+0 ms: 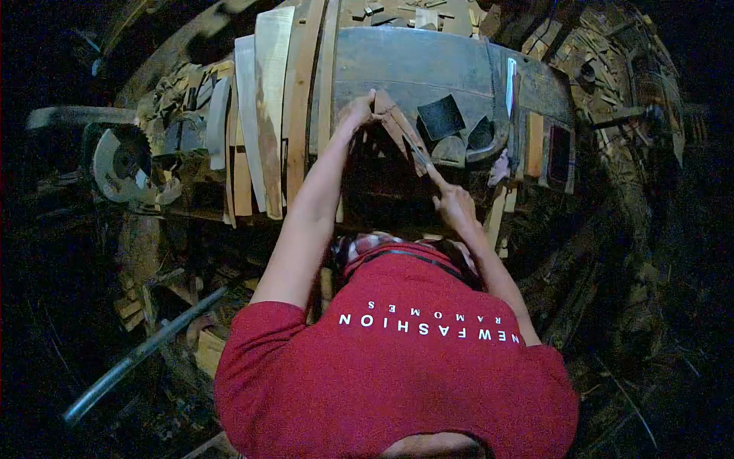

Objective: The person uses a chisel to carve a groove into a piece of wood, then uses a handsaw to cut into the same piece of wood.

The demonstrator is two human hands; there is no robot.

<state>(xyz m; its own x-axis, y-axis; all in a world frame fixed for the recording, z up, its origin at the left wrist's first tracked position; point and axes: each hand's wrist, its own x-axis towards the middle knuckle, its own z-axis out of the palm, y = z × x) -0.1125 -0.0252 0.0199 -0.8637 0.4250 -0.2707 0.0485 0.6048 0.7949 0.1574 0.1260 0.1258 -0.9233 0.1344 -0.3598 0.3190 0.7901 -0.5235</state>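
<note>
My left hand (pixel 359 113) is closed on the upper end of a short brown wooden piece (pixel 392 121), which slants down to the right over the near edge of the bench. My right hand (pixel 456 206) is closed round the lower end of a slim hand tool with a narrow metal blade (pixel 416 150). The blade lies along the lower part of the wood and overlaps it in this view; its exact kind I cannot tell. Just right of the wood, a dark square sheet (pixel 441 117) rests on the bench.
Long boards (pixel 267 99) lie side by side at the left of the metal-topped bench (pixel 413 57). A toothed circular saw blade (pixel 126 157) stands farther left. A knife-like bright blade (pixel 510 86) and an orange-brown block (pixel 534 134) lie right. A metal pipe (pixel 145 352) slants at lower left.
</note>
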